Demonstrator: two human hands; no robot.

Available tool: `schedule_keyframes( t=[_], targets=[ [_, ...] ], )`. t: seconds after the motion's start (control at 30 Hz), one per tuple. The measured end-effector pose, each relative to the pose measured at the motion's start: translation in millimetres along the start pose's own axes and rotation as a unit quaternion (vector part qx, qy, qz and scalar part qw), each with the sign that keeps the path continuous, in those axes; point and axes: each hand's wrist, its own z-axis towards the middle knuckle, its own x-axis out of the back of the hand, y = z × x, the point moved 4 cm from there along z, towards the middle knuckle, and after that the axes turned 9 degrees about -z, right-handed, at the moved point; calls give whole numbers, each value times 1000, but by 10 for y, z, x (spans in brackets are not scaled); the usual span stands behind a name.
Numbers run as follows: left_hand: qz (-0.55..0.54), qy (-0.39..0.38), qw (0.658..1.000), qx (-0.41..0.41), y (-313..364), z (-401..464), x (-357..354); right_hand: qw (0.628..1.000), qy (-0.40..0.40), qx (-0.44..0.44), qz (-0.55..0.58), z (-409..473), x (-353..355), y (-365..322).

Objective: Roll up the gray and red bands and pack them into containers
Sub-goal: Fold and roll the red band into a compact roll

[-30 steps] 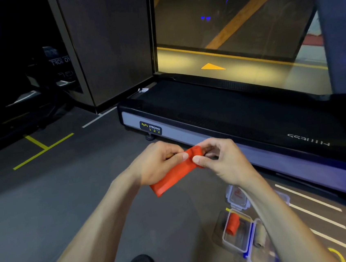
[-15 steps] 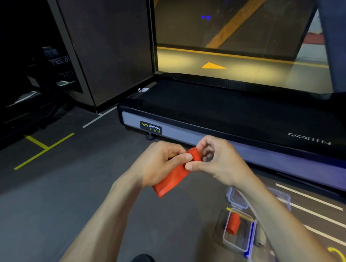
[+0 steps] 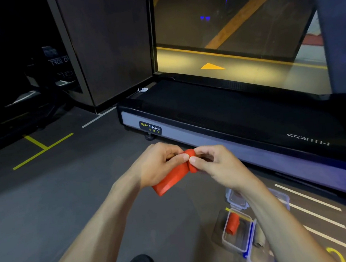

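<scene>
Above the floor, both hands' grip pinches the red band (image 3: 173, 174) (rolled end between thumbs).

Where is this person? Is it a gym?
Probably a gym. A black treadmill with a grey side rail fills the dark rubber floor with yellow and white lines, and both hands roll a red stretchy exercise band.

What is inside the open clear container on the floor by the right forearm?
One rolled red band lies inside the clear container. The right forearm covers the neighbouring containers, so their contents cannot be made out.
</scene>
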Motion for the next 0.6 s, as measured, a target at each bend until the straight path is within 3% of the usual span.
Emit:
schedule_keyframes(
  t=[0.13,0.6],
  targets=[
    [-15,-36,999,29,-40,1,6,999,18,-20,32,11,2,50],
    [-25,-14,1000,12,25,4,24,997,71,-34,27,62,-2,35]
  ],
)
